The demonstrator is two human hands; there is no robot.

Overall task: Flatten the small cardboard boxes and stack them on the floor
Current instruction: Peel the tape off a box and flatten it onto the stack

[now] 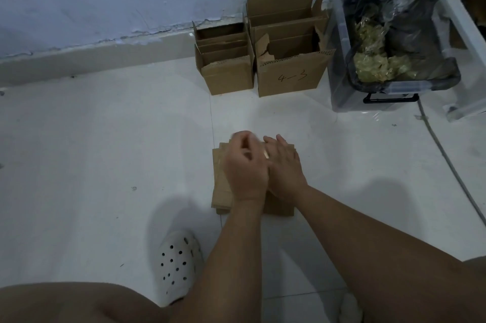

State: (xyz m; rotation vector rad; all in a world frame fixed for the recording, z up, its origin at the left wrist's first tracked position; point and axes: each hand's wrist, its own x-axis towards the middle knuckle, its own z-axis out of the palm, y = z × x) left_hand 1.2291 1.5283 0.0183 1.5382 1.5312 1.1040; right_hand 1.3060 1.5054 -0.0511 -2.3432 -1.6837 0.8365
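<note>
Flattened boxes (222, 180) stacked on floor (105, 152), under both palms. Right hand (285, 167) flat, fingers spread, pressing. Left hand (244, 165) blurred, fingers loosely curled, grip unclear. Upright boxes (263, 60) well beyond fingertips. Advice: press evenly, square edges before letting go.
</note>
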